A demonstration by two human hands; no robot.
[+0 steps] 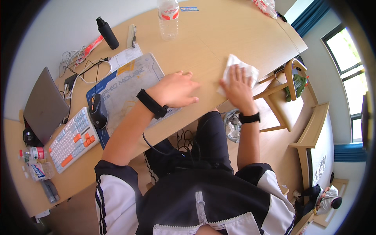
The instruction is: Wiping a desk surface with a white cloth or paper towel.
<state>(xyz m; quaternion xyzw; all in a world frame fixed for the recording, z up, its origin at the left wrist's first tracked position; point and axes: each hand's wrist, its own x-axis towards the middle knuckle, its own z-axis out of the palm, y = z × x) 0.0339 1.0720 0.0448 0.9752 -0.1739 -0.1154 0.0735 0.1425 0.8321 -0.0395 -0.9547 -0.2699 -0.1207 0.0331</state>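
Note:
My right hand (238, 87) lies flat on a white wipe or tissue (232, 60), pressing it against the light wood table (207, 29) near its front edge. Its fingers are stretched out, and the wipe's edges show around them. Over the right side of a large grey and blue mouse pad (129, 86) is my left hand (176, 90), fingers spread and holding nothing. Some of its fingertips reach past the pad and are slightly blurred. A black mouse (98, 111) sits at the pad's left end.
Left of the pad are a keyboard (74, 139), a laptop (46, 105), cables and small bottles (41, 171). Farther back stand a black bottle (107, 33) and a clear plastic bottle (168, 23). A wooden chair (280, 98) and a lined bin (232, 127) are at right. Another person (327, 201) sits far off.

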